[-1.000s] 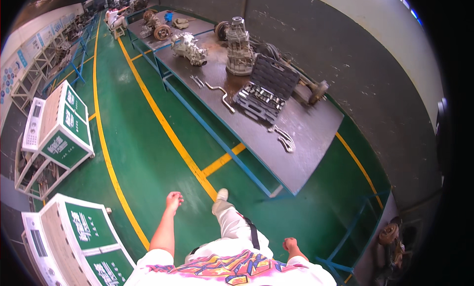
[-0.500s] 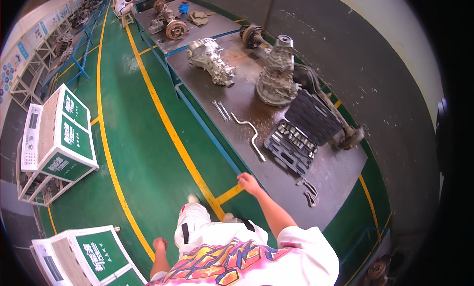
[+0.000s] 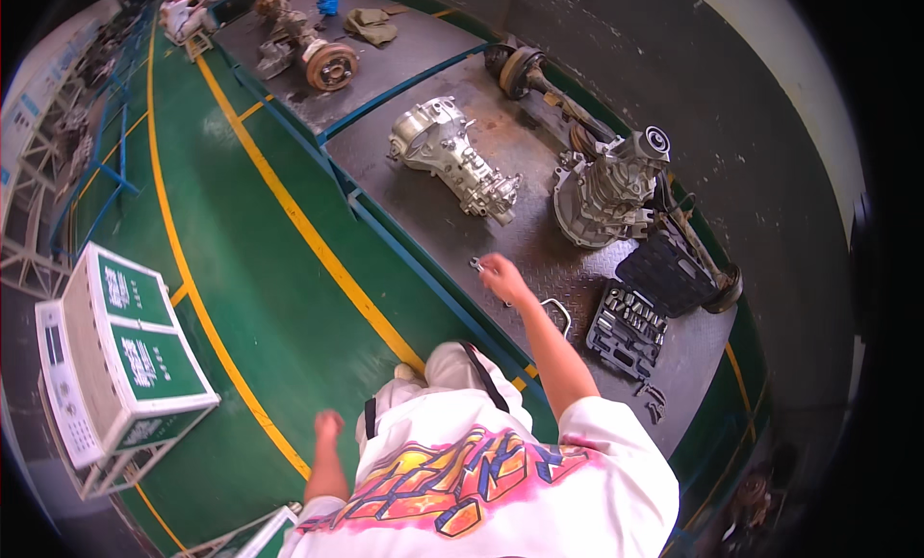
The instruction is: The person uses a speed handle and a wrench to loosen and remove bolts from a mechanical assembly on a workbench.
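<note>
My right hand [image 3: 502, 277], fingers curled in, is over the near edge of the metal workbench [image 3: 385, 173]. It hides most of the wrenches lying there; one wrench end [image 3: 475, 263] pokes out beside the fingers. I cannot tell whether the hand touches them. Partly behind my forearm lies a bent metal crank bar [image 3: 561, 312]. My left hand [image 3: 328, 425] hangs low over the green floor, loosely closed and holding nothing. Farther along the bench are a silver gearbox housing [image 3: 452, 158] and an upright gearbox [image 3: 611, 192]. An open black socket set case [image 3: 626, 327] lies to the right.
A rusty axle with brake drum [image 3: 332, 65], a blue object [image 3: 328, 1] and a brown cloth [image 3: 372, 25] are on the far bench part. A long axle [image 3: 525, 74] runs along the back. A white-green cabinet [image 3: 135, 346] stands left. A person [image 3: 188, 19] sits far off.
I have moved forward along the bench, and the gearboxes appear nearer. My right hand has come from beside the bench edge to over the wrenches. My left hand still hangs low.
</note>
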Tool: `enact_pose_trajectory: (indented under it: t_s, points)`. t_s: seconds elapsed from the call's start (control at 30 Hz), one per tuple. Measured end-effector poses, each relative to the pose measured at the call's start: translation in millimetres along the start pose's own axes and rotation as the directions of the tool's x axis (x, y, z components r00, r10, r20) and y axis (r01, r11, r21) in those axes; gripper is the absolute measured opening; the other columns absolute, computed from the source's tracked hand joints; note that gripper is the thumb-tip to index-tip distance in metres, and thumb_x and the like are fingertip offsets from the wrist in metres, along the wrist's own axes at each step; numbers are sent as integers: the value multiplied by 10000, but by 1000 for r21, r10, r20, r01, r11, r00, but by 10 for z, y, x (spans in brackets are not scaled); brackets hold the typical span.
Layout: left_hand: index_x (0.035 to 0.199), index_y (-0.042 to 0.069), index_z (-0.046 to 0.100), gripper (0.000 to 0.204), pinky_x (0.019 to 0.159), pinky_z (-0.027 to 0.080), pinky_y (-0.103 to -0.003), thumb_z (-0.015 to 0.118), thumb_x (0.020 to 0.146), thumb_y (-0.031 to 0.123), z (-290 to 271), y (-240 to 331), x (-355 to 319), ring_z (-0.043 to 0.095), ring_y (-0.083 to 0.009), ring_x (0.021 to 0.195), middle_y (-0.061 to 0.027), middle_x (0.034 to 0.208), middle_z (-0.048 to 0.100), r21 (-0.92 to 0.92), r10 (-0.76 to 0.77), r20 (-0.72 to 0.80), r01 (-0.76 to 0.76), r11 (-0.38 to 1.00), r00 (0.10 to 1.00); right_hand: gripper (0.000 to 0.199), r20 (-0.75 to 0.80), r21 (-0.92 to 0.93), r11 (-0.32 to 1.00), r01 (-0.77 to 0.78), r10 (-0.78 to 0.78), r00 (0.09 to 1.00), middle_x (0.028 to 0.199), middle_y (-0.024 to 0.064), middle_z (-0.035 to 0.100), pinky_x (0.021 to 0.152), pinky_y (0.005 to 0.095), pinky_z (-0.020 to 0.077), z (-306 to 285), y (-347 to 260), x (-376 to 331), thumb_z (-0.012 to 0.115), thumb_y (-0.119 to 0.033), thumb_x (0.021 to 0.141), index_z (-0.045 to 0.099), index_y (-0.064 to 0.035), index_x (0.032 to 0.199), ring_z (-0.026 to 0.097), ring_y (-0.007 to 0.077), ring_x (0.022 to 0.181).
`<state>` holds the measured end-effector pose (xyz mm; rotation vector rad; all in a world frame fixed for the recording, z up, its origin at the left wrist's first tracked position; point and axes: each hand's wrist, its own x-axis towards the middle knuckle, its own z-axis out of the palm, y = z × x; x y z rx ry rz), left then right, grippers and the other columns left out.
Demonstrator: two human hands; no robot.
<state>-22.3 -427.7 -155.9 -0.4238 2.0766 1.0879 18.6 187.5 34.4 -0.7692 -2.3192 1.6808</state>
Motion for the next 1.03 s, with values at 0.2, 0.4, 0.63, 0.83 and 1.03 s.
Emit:
enact_pose_trajectory:
  t_s: [0.2,0.4,0.63,0.83,1.03]
  points:
    - [1077,93,579,130,555,439,-223,502,1014,177,-836,2814,960,604,-91,694,-13,900,630,-269,284,-140,-312,911,949,260,-282,-183,968,170,-217,934,854,136,691,771,383,523,-29,-667,1905,661,-157,831,653,-28,1057,674,276,814]
    - [1099,92,579,133,581,452,-221,501,1008,150,-931,3690,1563,623,-92,718,-15,928,641,-122,317,-116,-330,936,941,299,-458,-520,854,19,-298,837,853,148,618,724,435,509,-22,-540,3064,723,-163,819,654,-30,1078,629,349,778]
    - [1074,87,649,178,608,526,-328,567,947,180,-1252,2472,2333,659,-200,729,-62,887,679,319,34,88,-61,946,996,181,-482,-461,885,-71,-182,857,813,155,615,691,420,508,39,-715,3134,752,-146,794,700,1,885,631,345,744]
    - [969,70,674,182,671,524,-339,592,879,205,-1362,2705,2873,653,-216,736,-76,822,668,333,111,274,-202,921,955,160,-460,-493,870,-24,-237,856,798,133,617,661,392,510,61,-790,3229,740,-81,757,711,-5,895,637,322,717]
    - [1089,127,577,217,595,534,-320,614,948,287,-1265,4584,3433,650,-193,727,-21,917,659,-42,-56,156,63,997,986,175,-416,-593,803,-52,-251,874,829,132,629,662,403,513,100,-881,3340,742,-77,739,715,-17,902,646,327,735]
